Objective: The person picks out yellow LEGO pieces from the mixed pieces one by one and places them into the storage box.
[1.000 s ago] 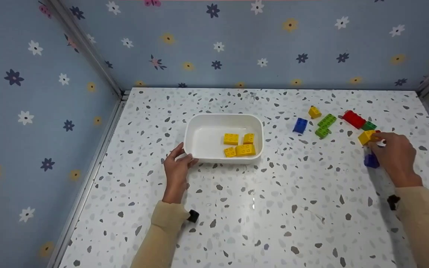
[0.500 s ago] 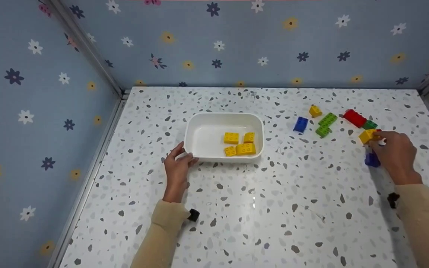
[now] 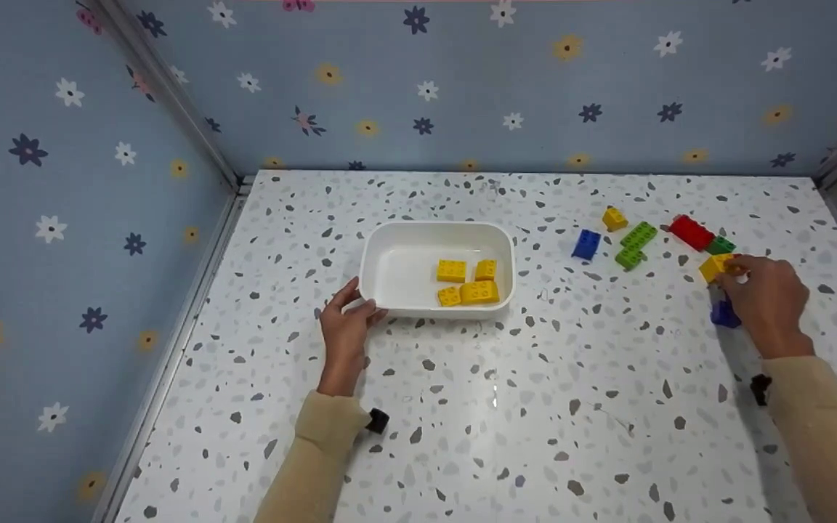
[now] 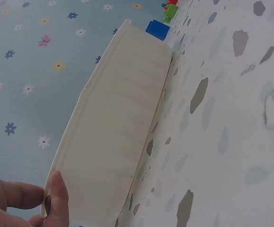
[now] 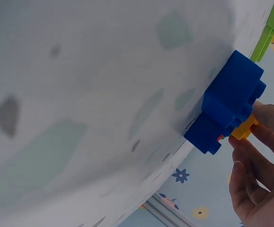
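My left hand [image 3: 346, 327] grips the near left corner of a white plastic tub [image 3: 389, 290], its thumb and fingers on the rim in the left wrist view. Inside the tub, several yellow toy bricks [image 3: 451, 271] lie toward the right. Far to the right, my right hand [image 3: 769, 305] pinches a yellow toy brick [image 3: 713, 269] between thumb and fingers. Just in front of it sits a blue brick [image 3: 724, 314], partly behind the hand. From the right wrist, blue bricks [image 5: 234, 85] cover much of the pinched yellow brick [image 5: 243, 128].
Left of the right hand lie a blue brick [image 3: 586, 245], a yellow brick [image 3: 614, 219] and light green bricks [image 3: 636, 236]. A red brick [image 3: 691, 232] and a dark green brick [image 3: 721, 245] are just behind the hand. Flowered panels [image 3: 426, 87] wall the table's back and sides.
My right wrist has shifted slightly to the left, with the yellow brick staying almost in place. The left hand and the tub have not moved.
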`<state>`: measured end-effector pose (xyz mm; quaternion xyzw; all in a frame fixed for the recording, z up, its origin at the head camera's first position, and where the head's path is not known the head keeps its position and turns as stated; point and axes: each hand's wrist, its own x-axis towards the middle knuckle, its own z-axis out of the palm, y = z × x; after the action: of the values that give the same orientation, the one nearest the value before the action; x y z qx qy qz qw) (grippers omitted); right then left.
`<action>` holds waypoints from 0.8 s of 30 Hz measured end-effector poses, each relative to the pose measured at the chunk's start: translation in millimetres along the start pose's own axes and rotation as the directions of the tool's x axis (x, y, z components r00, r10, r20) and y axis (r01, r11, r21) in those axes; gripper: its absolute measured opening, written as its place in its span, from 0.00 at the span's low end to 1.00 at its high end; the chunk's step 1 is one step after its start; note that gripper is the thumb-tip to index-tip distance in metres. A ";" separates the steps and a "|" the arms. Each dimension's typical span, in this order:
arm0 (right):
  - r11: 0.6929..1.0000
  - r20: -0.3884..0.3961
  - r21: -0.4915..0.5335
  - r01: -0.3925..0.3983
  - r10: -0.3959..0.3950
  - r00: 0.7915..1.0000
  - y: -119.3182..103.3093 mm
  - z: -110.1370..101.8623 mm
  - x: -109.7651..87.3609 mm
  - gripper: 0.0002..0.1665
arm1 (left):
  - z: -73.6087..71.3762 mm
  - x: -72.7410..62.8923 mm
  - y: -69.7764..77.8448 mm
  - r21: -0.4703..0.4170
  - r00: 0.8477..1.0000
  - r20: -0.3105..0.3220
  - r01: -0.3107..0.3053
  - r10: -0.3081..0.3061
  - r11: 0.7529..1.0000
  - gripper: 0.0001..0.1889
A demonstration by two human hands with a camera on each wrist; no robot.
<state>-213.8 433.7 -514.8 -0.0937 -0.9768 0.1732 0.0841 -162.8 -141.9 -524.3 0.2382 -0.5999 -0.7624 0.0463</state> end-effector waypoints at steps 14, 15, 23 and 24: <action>1.000 0.001 -0.011 -0.006 0.006 1.000 -4.2 -1.6 -3.9 0.24 | 0.1 -1.6 2.0 -0.003 1.000 -0.001 0.006 -0.006 1.000 0.31; 1.000 0.000 -0.015 -0.007 0.007 1.000 -5.2 -2.0 -4.5 0.24 | 0.2 -1.7 2.0 -0.002 1.000 -0.001 0.007 -0.007 1.000 0.31; 1.000 -0.011 -0.005 0.000 0.000 1.000 -14.6 -5.4 -8.2 0.24 | -0.2 -2.5 1.5 0.008 1.000 -0.002 0.016 -0.016 1.000 0.31; 1.000 -0.017 -0.004 0.006 -0.006 1.000 -15.7 -5.7 -8.4 0.23 | -0.2 -2.8 1.5 0.007 1.000 -0.002 0.015 -0.015 1.000 0.31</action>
<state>-207.0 419.3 -505.0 -0.0926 -0.9766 0.1703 0.0927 -160.6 -141.5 -522.1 0.2435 -0.6010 -0.7602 0.0404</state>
